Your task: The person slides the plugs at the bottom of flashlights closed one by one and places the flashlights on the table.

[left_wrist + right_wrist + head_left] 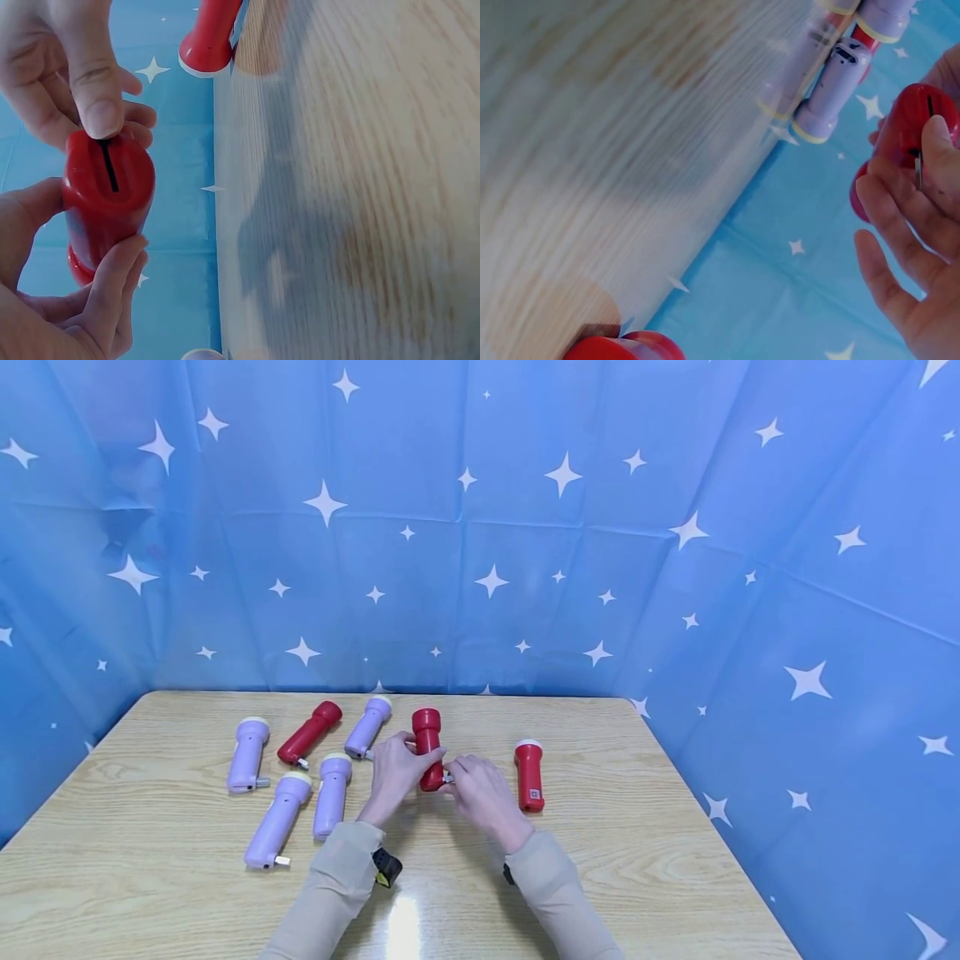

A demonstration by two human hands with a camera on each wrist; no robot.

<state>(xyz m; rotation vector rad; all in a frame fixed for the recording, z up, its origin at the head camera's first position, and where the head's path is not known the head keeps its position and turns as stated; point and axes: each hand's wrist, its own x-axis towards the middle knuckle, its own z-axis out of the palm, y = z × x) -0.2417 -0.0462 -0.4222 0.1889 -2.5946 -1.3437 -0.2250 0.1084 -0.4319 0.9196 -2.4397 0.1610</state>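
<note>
A blue cloth printed with white stars hangs behind and to the right of my wood-grain worktop. My right grip comes in from the near right, and my left grip from the near left; both are busy with one red flashlight near the far middle, its head to the far side and its base towards me. My left grip holds the body, thumb one side and fingers the other; my right grip pinches at the base. Whether the flashlight touches the worktop I cannot tell. On the left lie four lavender flashlights and a second red flashlight; a third red flashlight lies alone to the right. Smaller are the metal-pronged plug at the right of the held base, under my right fingertips, and the dark slot in its end. I judge the step in hand to be folding that plug out, since most flashlights on the left show theirs out and the one on the right shows none. The next move calls, I think, for a steady left grip and a gentle swing from the right thumb, without twisting the prongs
</note>
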